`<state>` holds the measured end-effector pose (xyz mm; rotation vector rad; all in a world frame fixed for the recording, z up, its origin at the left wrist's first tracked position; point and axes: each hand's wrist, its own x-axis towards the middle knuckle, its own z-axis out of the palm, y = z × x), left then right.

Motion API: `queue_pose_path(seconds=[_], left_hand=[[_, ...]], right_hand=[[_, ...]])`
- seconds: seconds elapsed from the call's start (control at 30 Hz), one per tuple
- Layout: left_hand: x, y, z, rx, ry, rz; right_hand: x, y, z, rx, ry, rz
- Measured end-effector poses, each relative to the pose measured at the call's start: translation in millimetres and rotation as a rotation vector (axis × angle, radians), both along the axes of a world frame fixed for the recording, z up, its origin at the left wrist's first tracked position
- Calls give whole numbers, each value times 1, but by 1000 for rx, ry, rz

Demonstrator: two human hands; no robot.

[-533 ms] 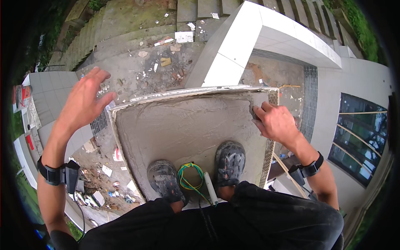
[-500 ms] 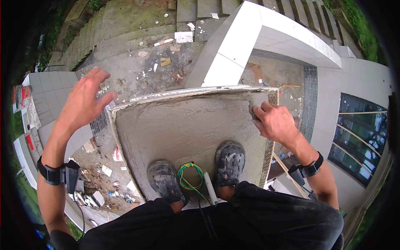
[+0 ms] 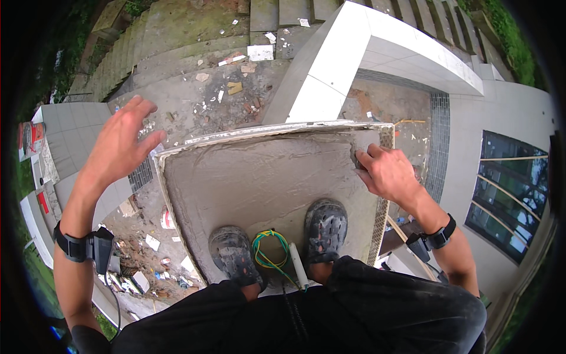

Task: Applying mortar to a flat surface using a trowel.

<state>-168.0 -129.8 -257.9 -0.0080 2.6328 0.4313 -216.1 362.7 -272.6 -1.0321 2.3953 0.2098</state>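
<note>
My left hand [image 3: 125, 138] hangs in the air past the left edge of a raised slab, fingers bent and thumb apart, with nothing in it. Grey wet mortar [image 3: 259, 174] covers the slab's top, smoothed with faint streaks. At the far right corner my right hand [image 3: 390, 171] is closed, its fingertips down at the mortar. Something small and dark shows at those fingertips, too hidden to name. Beside the hand, a rough mesh-like strip [image 3: 386, 137] runs along the slab's right edge.
My dark clogs [image 3: 326, 227] stand on the slab. Between them lie a coiled green-yellow wire [image 3: 270, 248] and a white pipe [image 3: 298, 266]. The slab drops off to littered ground [image 3: 206, 100] well below. A white tiled beam [image 3: 330, 71] rises beyond the far edge.
Almost nothing differs. My right hand has shifted very slightly to the left at the corner; my left hand stays in place.
</note>
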Motion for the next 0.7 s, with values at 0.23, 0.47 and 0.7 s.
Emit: queue_pose_path(seconds=[0.23, 0.47, 0.7], left_hand=[[8, -7, -8, -19, 97, -34], [11, -9, -11, 13, 114, -21], [13, -6, -6, 57, 84, 46]], right_hand=[[-2, 15, 6, 29, 30, -15], [-6, 39, 22, 49, 70, -40], [-9, 71, 39, 110, 97, -75]])
